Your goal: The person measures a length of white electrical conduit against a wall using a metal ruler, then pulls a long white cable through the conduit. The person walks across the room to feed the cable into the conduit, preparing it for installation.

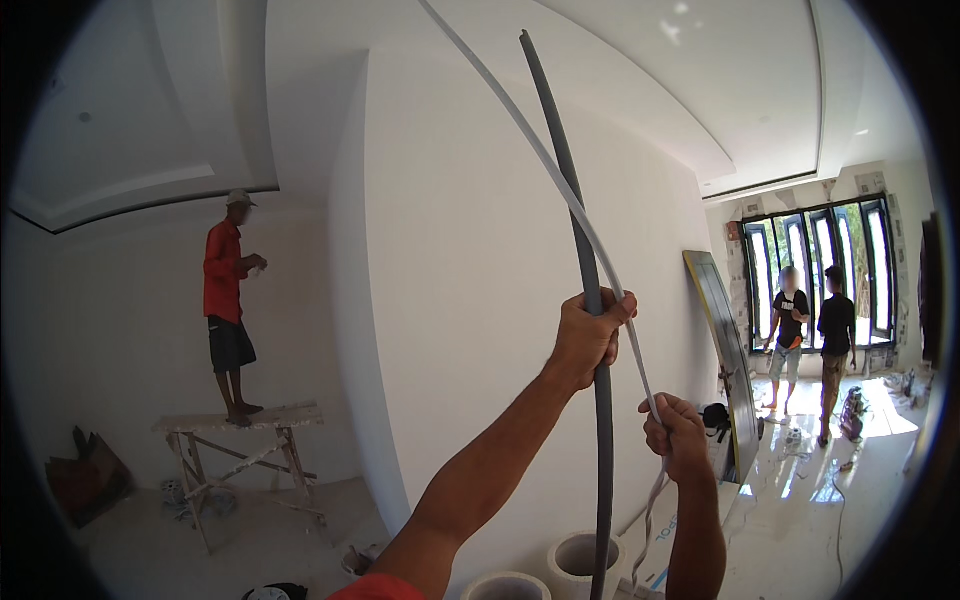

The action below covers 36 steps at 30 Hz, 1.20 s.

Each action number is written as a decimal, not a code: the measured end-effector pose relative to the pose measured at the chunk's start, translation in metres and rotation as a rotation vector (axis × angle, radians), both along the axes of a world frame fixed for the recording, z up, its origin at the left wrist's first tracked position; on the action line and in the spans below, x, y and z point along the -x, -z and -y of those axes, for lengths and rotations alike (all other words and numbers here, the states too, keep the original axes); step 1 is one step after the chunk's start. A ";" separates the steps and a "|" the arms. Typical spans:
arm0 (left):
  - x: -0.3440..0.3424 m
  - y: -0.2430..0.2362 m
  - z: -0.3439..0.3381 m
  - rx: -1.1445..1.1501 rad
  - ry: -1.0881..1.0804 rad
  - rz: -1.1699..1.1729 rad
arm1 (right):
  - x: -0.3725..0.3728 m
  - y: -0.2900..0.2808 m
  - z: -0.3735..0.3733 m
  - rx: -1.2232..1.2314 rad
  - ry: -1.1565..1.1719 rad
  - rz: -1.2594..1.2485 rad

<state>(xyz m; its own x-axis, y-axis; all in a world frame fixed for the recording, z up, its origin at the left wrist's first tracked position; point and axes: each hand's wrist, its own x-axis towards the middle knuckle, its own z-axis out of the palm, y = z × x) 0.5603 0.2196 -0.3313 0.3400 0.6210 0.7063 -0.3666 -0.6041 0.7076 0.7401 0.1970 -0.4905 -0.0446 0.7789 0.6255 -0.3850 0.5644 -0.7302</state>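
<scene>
In the middle, my left hand point(590, 345) is closed around a long, dark grey flexible strip point(556, 130). The strip stands nearly upright, its upper end free and its lower part running down past the bottom edge. A thinner, light grey strip point(503, 93) comes down from the top, crosses the dark one and passes by my left thumb. Lower and to the right, my right hand point(680, 435) pinches that light strip. Below my right fingers its tail hangs twisted. The exact material of both strips is unclear.
Ahead is a white wall point(480, 300). Two pale cylinders point(585, 555) stand below. A grey door panel point(725, 350) leans at right, near two people point(835, 330) by a window point(820, 270). At left, a person in red point(225, 270) stands on a wooden trestle point(240, 422).
</scene>
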 end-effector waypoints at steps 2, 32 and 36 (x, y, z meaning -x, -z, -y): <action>-0.004 0.001 -0.002 -0.005 -0.049 -0.002 | 0.002 -0.002 0.006 0.002 -0.026 0.008; -0.029 -0.003 0.009 0.027 -0.142 0.015 | 0.008 -0.012 0.001 -0.435 1.215 0.240; -0.020 0.002 0.000 0.003 -0.154 0.020 | 0.003 -0.015 0.004 -0.396 1.026 0.213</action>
